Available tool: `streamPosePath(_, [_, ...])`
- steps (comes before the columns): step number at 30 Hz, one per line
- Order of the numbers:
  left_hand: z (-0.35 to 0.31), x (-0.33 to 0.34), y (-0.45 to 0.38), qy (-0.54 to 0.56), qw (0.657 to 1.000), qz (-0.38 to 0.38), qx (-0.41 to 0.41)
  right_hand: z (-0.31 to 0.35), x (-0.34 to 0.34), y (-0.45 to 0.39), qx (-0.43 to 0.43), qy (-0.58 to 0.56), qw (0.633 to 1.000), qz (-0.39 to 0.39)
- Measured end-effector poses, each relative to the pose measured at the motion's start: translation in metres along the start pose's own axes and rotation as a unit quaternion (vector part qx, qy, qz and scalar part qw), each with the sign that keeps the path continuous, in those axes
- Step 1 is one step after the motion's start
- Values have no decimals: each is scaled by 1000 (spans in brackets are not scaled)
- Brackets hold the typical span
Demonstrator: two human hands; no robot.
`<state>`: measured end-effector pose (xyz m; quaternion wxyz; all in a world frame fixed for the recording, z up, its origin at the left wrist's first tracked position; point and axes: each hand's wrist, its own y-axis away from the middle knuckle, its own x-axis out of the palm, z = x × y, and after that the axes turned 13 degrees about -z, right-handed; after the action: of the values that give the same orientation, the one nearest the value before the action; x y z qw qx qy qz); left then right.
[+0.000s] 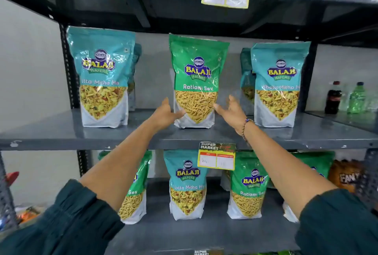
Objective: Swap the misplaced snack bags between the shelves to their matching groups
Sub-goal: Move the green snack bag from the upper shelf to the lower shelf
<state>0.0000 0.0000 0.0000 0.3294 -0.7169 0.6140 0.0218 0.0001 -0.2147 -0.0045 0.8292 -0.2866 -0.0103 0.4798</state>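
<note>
A green Ratlami Sev bag [197, 66] stands upright in the middle of the grey middle shelf [61, 132], between a teal Khatta Mitha Mix bag on the left [101, 74] and another on the right [279, 82]. My left hand [166, 113] touches the green bag's lower left edge with fingers spread. My right hand [233, 111] is spread at its lower right, thumb at the bag's edge. On the lower shelf [184, 232] a teal Khatta Mitha Mix bag [187, 185] stands between two green Ratlami Sev bags [135, 199] [248, 189].
More teal bags stand behind the front ones on the middle shelf. A yellow price tag [216, 156] hangs from its front edge. A cola bottle [333, 99] and a green bottle [357, 99] stand far right. An orange bag [345, 175] sits at the lower right.
</note>
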Motion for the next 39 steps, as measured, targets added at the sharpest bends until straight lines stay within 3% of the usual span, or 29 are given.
streamPosePath(5, [11,16,-20,34,999,4,7,-5,8,-8,-14,-68,996,47])
streamPosePath(9, [7,11,-20,6,998,-53,20,-11,11,-7,-21,-86,996,-29])
streamPosePath(12, [1,-1,-9,7,998,-57,26,-9,8,4,-24,-101,994,-30])
streamPosePath(27, [-13,-70,121,58,995,-42,73,52,-53,162,-59,-159,984,-51])
streamPosePath(39, [101,-45,253,77,995,-27,-58,-43,-28,279,41,-85,995,28])
